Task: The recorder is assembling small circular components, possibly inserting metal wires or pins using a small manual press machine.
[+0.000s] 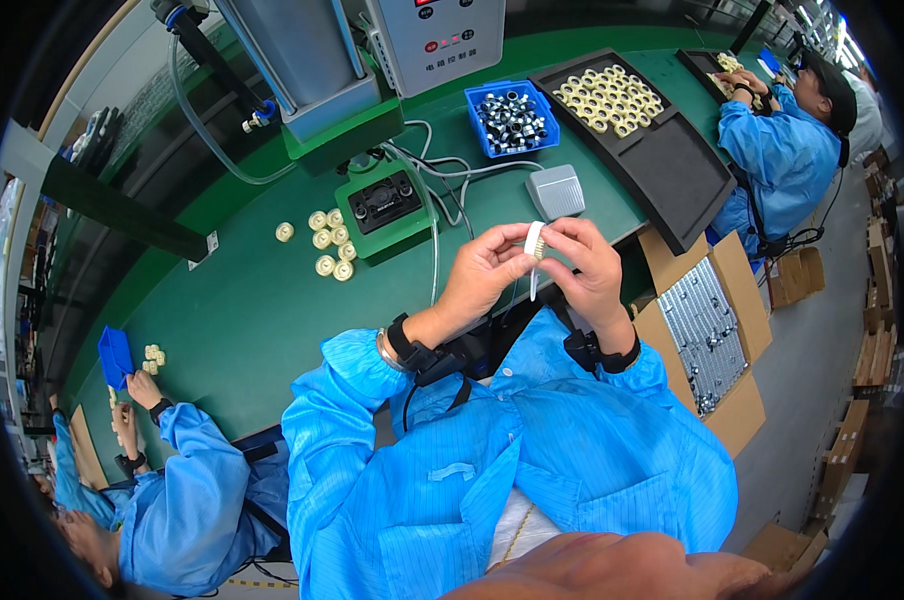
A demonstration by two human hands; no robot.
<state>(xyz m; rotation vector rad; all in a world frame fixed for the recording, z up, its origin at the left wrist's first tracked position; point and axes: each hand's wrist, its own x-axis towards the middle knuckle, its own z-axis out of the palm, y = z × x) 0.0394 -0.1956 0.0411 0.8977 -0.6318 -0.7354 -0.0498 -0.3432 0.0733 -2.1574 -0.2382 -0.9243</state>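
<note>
Both my hands are raised in front of my chest, near the front edge of the green table (pixel 232 310). Between them is a small round cream part (pixel 539 248) with a ribbed side and a white rim. My left hand (pixel 487 268) pinches it from the left with thumb and fingertips. From the other side, the fingertips of my right hand (pixel 589 268) close on the same part. A thin white strip (pixel 533 284) hangs just below the fingers; whether it belongs to the part I cannot tell.
A press (pixel 372 205) with a grey control box (pixel 437 45) stands behind. Round cream parts (pixel 322 239) lie beside it. Further right are a blue bin (pixel 513 118) of metal pieces, a grey pedal (pixel 555 191), a black tray (pixel 662 170) and a carton (pixel 749 335). Co-workers (pixel 787 140) sit on both sides.
</note>
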